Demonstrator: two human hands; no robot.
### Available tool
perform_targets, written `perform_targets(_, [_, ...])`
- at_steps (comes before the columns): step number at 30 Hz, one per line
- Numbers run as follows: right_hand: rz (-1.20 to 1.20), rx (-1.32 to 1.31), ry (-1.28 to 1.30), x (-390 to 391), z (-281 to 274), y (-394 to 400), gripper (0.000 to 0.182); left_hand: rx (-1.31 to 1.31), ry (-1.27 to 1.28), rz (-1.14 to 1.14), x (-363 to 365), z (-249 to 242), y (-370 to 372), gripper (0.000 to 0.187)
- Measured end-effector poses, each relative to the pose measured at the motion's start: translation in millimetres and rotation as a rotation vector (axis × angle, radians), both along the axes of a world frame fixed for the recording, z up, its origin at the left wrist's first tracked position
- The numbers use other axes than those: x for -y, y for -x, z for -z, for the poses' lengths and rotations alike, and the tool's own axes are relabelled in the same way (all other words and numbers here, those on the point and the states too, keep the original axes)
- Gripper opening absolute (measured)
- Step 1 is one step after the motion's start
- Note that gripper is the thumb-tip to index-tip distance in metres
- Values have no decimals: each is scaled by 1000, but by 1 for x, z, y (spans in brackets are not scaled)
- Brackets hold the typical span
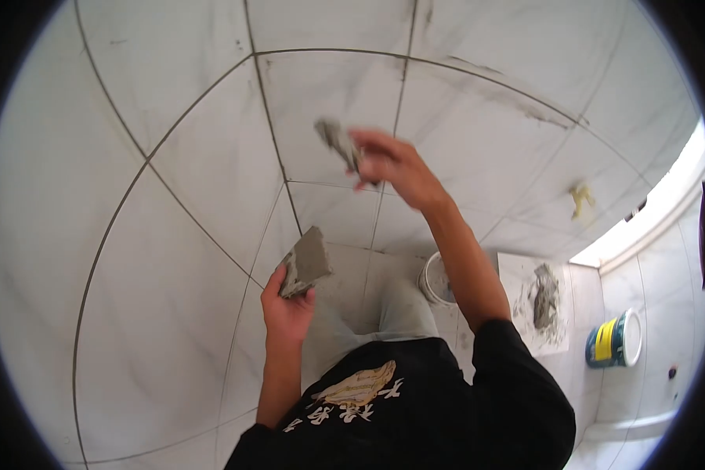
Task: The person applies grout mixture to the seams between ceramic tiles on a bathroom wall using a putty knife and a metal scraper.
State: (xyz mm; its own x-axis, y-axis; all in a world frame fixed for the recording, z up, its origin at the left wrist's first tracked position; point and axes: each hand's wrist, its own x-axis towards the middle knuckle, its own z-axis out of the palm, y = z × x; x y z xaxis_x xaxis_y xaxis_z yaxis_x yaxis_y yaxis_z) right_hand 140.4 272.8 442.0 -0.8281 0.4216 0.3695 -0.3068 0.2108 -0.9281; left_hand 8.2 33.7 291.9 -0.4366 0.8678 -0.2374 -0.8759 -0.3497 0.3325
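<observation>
My left hand (287,310) grips the lower edge of a small flat board (308,261) coated with grey mortar. Raised in front of the tiled wall (329,94), my right hand (392,168) is closed around a putty knife (336,142). Its blade points up and left, smeared with grey, and motion blurs it. The knife is apart from both the board and the wall. Dark joint lines run between the white marbled tiles.
A white bucket (428,280) stands on the floor, partly behind my right forearm. Right of it, a white panel (517,270) bears a mortar heap (546,298). Further right is a blue tub (603,345) with a yellow label. A yellowish piece (580,200) is on the wall.
</observation>
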Motion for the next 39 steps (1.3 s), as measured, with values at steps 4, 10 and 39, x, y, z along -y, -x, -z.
perform_targets(4, [-78,32,-521,23,23,-43,49,-32,-86,57,-30,-32,-3,26])
perform_targets(10, [377,304,-578,-37,45,-148,53,-132,-91,-66,-64,-51,-25,28])
perform_targets(39, [1322,6,286,-160,-52,-299,69,-148,75,99,-46,6,-25,27])
